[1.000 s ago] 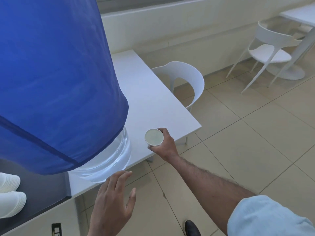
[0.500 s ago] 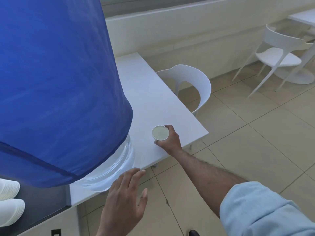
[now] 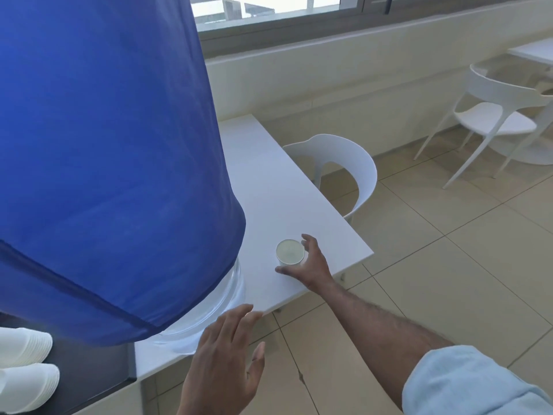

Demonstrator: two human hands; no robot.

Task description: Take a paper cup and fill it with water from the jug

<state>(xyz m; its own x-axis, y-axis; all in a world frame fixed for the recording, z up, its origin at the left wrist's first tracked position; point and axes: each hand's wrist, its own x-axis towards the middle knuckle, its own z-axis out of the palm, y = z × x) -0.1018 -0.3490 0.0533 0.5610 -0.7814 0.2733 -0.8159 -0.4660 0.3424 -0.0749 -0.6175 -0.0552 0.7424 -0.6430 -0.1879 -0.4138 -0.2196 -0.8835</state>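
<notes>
A white paper cup (image 3: 289,251) stands upright on the white table (image 3: 269,187), near its front right corner. The cup's inside looks pale; I cannot tell how full it is. My right hand (image 3: 309,266) lies just right of the cup with fingers spread, thumb at the cup's base, not clasping it. The big water jug (image 3: 104,163), wrapped in a blue cloth cover with its clear plastic bottom (image 3: 218,307) showing, stands on the table to the left. My left hand (image 3: 223,363) hovers open, palm down, in front of the table's edge below the jug.
Two stacks of white paper cups (image 3: 25,369) lie on a dark counter (image 3: 89,372) at the lower left. A white chair (image 3: 338,166) is tucked at the table's right side. More chairs (image 3: 502,115) and a table stand at the far right on the tiled floor.
My right hand carried the cup over the table, set it down and loosened its fingers. My left hand stayed open and drifted slightly right.
</notes>
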